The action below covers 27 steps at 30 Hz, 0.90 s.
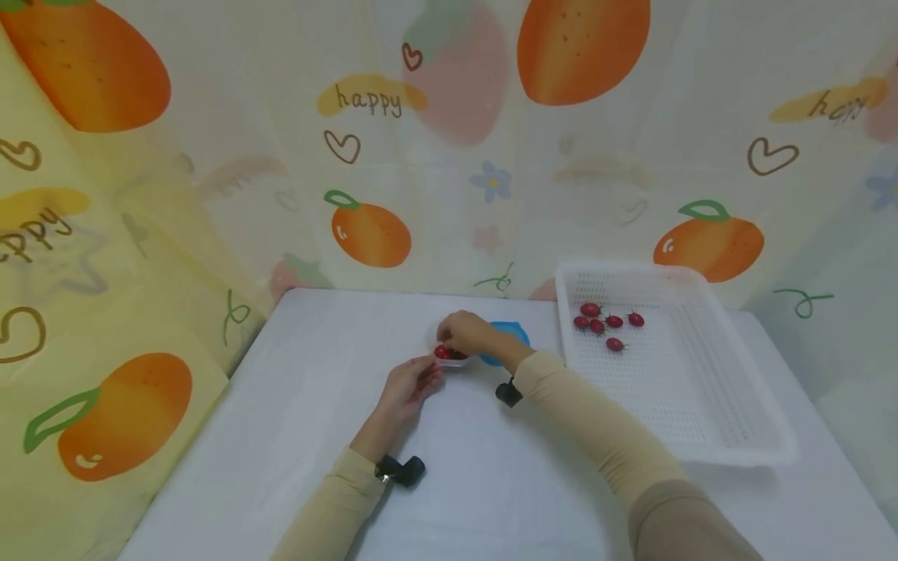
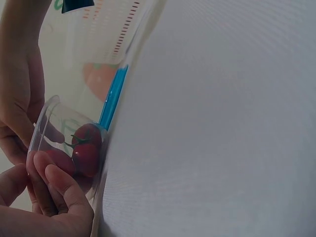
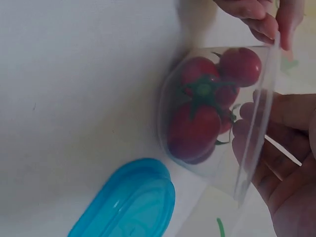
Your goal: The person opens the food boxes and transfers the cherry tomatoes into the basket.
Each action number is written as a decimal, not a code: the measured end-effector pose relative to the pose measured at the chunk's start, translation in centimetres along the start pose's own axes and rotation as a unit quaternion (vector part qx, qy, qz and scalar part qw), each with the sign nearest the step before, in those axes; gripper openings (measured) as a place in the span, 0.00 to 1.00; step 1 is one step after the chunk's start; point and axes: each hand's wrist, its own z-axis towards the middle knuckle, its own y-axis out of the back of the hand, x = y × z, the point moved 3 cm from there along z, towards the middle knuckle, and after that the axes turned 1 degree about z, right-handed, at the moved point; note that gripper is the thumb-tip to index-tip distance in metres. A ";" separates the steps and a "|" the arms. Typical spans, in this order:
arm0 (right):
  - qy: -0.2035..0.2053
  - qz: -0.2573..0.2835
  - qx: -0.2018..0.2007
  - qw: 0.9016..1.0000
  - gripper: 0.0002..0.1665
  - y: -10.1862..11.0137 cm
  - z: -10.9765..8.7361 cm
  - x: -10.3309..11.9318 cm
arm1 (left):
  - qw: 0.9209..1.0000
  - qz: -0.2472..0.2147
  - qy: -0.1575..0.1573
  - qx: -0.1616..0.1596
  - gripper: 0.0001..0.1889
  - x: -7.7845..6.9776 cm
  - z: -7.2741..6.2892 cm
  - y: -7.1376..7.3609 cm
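A small clear plastic container point(image 3: 224, 170) stands on the table in front of me, with several red cherry tomatoes point(image 3: 194, 129) with green stems inside. My left hand point(image 1: 409, 386) pinches its rim at the near left side, thumb inside and fingers against the outer wall. From above, my right hand point(image 1: 466, 333) reaches over the rim. Its fingers point(image 3: 279, 111) dip into the container, tips close to the tomatoes, and no tomato shows between them. Beside the container, on its right, lies a blue lid point(image 3: 143, 197), partly behind the right wrist in the head view.
A white perforated plastic basket point(image 1: 673, 389) stands at the right of the table, with several loose cherry tomatoes point(image 1: 614, 344) toward its back left. White cloth covers the table point(image 1: 316, 343). A fruit-patterned curtain point(image 1: 435, 218) hangs behind and at the sides.
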 end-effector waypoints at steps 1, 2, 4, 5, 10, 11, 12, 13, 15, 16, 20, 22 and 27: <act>-0.006 -0.002 0.004 1.000 0.13 -0.2 0.0 0.0 | 1.000 -0.003 0.000 0.002 0.14 0.0 0.0 0.0; -0.010 -0.006 0.009 1.000 0.14 -0.3 0.0 0.0 | 1.000 -0.005 0.000 0.004 0.14 0.1 0.0 -0.1; -0.015 -0.011 0.019 1.000 0.17 -0.6 0.1 0.1 | 1.000 -0.007 0.001 0.005 0.13 0.1 0.0 -0.1; -0.015 -0.013 0.022 1.000 0.18 -0.7 0.1 0.1 | 1.000 -0.006 0.000 0.005 0.13 0.2 0.0 -0.1; -0.009 -0.032 0.036 0.999 0.19 -1.0 0.3 0.1 | 1.000 0.002 -0.005 0.007 0.14 0.1 -0.2 -0.1; -0.007 -0.037 0.038 0.999 0.19 -1.1 0.4 0.1 | 1.000 0.002 -0.006 0.007 0.14 0.1 -0.2 0.0; -0.005 -0.042 0.041 0.998 0.19 -1.1 0.4 0.1 | 1.000 0.003 -0.008 0.007 0.14 0.0 -0.2 0.0; -0.003 -0.047 0.042 0.998 0.19 -1.2 0.5 0.1 | 1.000 0.003 -0.008 0.007 0.14 0.0 -0.2 0.0; 0.001 -0.054 0.042 0.998 0.20 -1.4 0.6 0.0 | 1.000 0.002 -0.009 0.008 0.15 0.0 -0.2 0.0; 0.002 -0.055 0.041 0.998 0.19 -1.4 0.6 0.0 | 1.000 0.002 -0.009 0.009 0.15 0.0 -0.2 0.0; -0.011 -0.049 0.042 0.998 0.18 -1.4 0.8 -0.1 | 1.000 0.002 -0.006 0.005 0.14 -0.1 -0.3 0.1; -0.017 -0.049 0.042 0.998 0.17 -1.4 0.8 -0.1 | 1.000 0.002 -0.005 0.002 0.14 -0.1 -0.3 0.1; -0.017 -0.059 0.042 0.997 0.15 -1.5 0.9 -0.2 | 1.000 0.009 -0.008 -0.001 0.14 -0.1 -0.2 0.2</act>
